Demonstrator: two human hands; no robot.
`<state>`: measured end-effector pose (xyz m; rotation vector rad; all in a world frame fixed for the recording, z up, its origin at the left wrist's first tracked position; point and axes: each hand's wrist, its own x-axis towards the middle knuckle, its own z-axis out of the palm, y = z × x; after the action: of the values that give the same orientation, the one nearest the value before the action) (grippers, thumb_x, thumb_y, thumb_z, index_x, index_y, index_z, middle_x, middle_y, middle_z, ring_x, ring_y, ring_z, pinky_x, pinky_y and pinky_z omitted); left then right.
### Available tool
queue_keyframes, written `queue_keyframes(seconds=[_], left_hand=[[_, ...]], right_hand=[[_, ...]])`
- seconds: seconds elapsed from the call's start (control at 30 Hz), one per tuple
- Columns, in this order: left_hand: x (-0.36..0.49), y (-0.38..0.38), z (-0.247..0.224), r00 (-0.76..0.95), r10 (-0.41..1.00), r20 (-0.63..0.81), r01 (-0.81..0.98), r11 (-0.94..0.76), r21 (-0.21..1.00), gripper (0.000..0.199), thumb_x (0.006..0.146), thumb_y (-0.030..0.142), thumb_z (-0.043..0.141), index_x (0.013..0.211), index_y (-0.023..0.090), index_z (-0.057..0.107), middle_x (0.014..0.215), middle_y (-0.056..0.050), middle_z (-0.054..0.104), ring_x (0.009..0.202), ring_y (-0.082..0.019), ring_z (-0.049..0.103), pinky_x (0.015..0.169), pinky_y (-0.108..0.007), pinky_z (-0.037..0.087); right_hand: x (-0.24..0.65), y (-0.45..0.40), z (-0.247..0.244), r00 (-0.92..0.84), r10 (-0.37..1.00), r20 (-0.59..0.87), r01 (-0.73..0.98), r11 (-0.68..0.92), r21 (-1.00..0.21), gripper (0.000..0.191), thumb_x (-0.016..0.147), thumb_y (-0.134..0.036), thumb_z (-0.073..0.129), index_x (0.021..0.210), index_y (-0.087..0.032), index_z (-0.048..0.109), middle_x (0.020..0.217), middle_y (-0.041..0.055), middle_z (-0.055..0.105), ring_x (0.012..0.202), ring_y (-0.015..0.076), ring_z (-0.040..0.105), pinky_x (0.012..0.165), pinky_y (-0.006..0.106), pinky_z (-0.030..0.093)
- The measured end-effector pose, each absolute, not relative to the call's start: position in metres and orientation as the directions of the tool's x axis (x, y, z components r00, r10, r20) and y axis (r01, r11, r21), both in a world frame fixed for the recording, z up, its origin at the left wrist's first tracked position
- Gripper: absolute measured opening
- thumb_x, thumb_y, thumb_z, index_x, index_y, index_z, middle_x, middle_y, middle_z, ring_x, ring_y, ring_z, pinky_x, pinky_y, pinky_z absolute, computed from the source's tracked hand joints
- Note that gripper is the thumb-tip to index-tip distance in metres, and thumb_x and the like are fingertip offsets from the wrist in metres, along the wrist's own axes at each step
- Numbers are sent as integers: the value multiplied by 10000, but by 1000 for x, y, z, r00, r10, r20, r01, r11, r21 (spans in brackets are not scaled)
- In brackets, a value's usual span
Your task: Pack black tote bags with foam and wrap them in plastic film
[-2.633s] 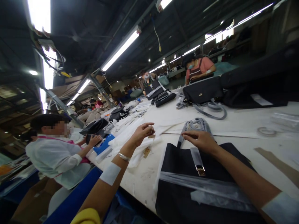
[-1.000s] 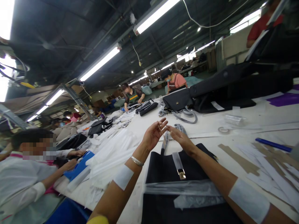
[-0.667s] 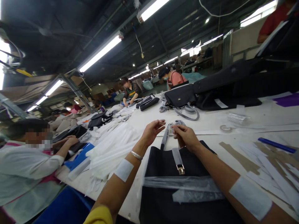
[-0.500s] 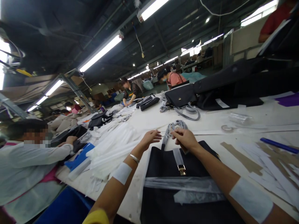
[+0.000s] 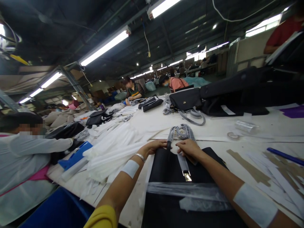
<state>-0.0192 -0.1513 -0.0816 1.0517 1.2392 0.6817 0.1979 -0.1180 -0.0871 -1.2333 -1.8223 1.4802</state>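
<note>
A black handbag (image 5: 163,171) lies on the white table in front of me, with clear film across its middle. A wrapped strap tab with a gold clasp (image 5: 187,176) runs down its upper part. Its handle (image 5: 170,136), covered in grey wrapping, arches beyond the top edge beside a coiled wrapped strap (image 5: 181,131). My left hand (image 5: 156,145) reaches the handle's left base with its fingers stretched out. Over the top edge, to the right of the tab, my right hand (image 5: 190,148) is closed with fingertips together; what it holds is hidden.
Loose white sheets (image 5: 111,144) are heaped to the left, by a blue plastic piece (image 5: 74,156). Paper strips, a blue tube (image 5: 285,156) and a tape roll (image 5: 233,136) lie right. Another black bag (image 5: 186,98) stands beyond. A co-worker (image 5: 26,155) works at the left.
My left hand has moved slightly right and down to the handle's base. My right hand has shifted a little downward. The co-worker's arm at the left has shifted.
</note>
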Motion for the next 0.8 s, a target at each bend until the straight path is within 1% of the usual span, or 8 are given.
queue_keyframes(seconds=[0.1, 0.2, 0.33, 0.43, 0.53, 0.63, 0.7, 0.8], left_hand=[[-10, -148, -80, 258, 885, -387, 136, 364, 922, 530, 622, 370, 859, 1099, 197, 706, 891, -53, 730, 671, -115, 619, 644, -225, 481], [-5, -146, -81, 287, 875, -390, 213, 338, 917, 546, 551, 395, 888, 1019, 160, 731, 814, -42, 708, 673, -132, 598, 680, -262, 479], [-12, -146, -81, 244, 882, -402, 334, 312, 889, 445, 509, 411, 892, 817, 121, 753, 666, -14, 655, 615, -138, 552, 639, -277, 440], [-29, -152, -75, 145, 929, -340, 396, 260, 881, 350, 555, 401, 873, 709, 116, 739, 614, 9, 612, 635, -127, 521, 642, -256, 401], [-49, -168, -62, 75, 956, -283, 418, 228, 880, 341, 641, 433, 827, 745, 119, 746, 699, -18, 643, 735, -149, 547, 681, -258, 410], [-60, -189, -50, 57, 967, -249, 391, 208, 897, 366, 725, 489, 764, 827, 139, 740, 902, -65, 685, 915, -188, 586, 781, -280, 449], [-61, -201, -46, 72, 972, -222, 313, 189, 931, 381, 776, 520, 719, 883, 155, 725, 993, -79, 687, 999, -198, 596, 870, -305, 459], [-52, -211, -45, 107, 983, -148, 49, 143, 988, 362, 814, 495, 709, 939, 154, 711, 1062, -100, 688, 1069, -208, 605, 972, -342, 442]], right_hand=[[194, -118, -90, -535, 827, -176, 357, 33, -933, 218, 843, -303, 610, 786, -145, 748, 630, 55, 733, 373, 103, 557, 382, 191, 401], [191, -117, -93, -590, 791, -159, 339, 64, -938, 263, 893, -335, 564, 840, -161, 754, 645, 29, 732, 369, 79, 535, 389, 178, 376], [191, -118, -91, -623, 770, -136, 330, 101, -939, 306, 915, -393, 551, 914, -163, 753, 675, 32, 736, 395, 85, 550, 410, 186, 393], [195, -119, -88, -622, 777, -104, 285, 100, -953, 365, 918, -448, 537, 1044, -164, 728, 776, 55, 756, 459, 112, 607, 457, 213, 466], [200, -120, -87, -632, 773, -52, 167, 70, -983, 442, 850, -360, 644, 1250, -174, 633, 1030, 88, 748, 645, 153, 692, 563, 250, 558], [204, -120, -87, -636, 772, 0, 82, 68, -994, 590, 733, -244, 751, 1300, -191, 595, 1268, 109, 654, 812, 202, 716, 629, 291, 606], [204, -120, -86, -640, 768, 19, 5, 29, -1000, 558, 726, -248, 769, 1258, -178, 619, 1296, 120, 634, 862, 225, 717, 679, 318, 623], [203, -123, -80, -646, 764, 6, -156, -124, -980, 432, 767, -291, 767, 1161, -153, 659, 1249, 134, 662, 946, 240, 712, 827, 345, 613]])
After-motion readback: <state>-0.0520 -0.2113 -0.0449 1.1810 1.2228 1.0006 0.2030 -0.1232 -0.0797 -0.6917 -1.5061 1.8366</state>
